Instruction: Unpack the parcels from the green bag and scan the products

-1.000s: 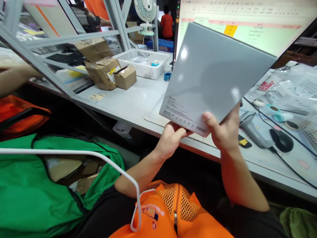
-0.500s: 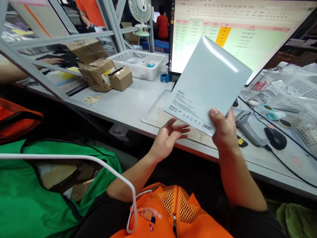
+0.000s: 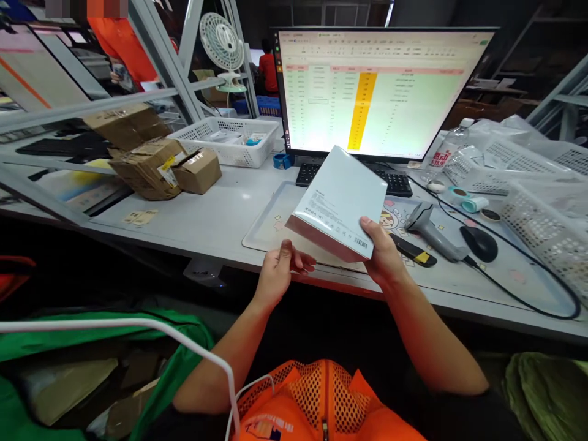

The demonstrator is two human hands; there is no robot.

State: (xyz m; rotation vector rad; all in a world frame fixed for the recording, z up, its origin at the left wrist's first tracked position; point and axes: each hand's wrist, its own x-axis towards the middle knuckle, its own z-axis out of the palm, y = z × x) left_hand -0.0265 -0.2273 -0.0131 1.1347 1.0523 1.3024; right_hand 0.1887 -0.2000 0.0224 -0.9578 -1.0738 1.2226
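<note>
A pale blue-grey box point(image 3: 342, 196) with small print and a barcode is gripped by my right hand point(image 3: 383, 251) at its near right corner, thumb on the printed face. It is tilted above the desk mat point(image 3: 264, 223), its near side edge showing. My left hand point(image 3: 278, 272) is just below and left of the box, apart from it, thumb up and fingers spread with nothing in them. Right of my right hand lie a box cutter point(image 3: 411, 250), a grey barcode scanner point(image 3: 436, 236) and a black mouse point(image 3: 478, 243).
A monitor point(image 3: 376, 92) stands behind a black keyboard point(image 3: 397, 184). On the left are cardboard boxes point(image 3: 199, 171) and a white basket point(image 3: 250, 150); at right, another white basket point(image 3: 546, 214) and a bottle point(image 3: 452, 144). A green bag point(image 3: 184, 334) hangs below the desk's left side.
My right hand has lowered the box and tipped it, so its side now shows. My left hand has turned thumb up. The view has shifted, revealing more of the monitor and the keyboard.
</note>
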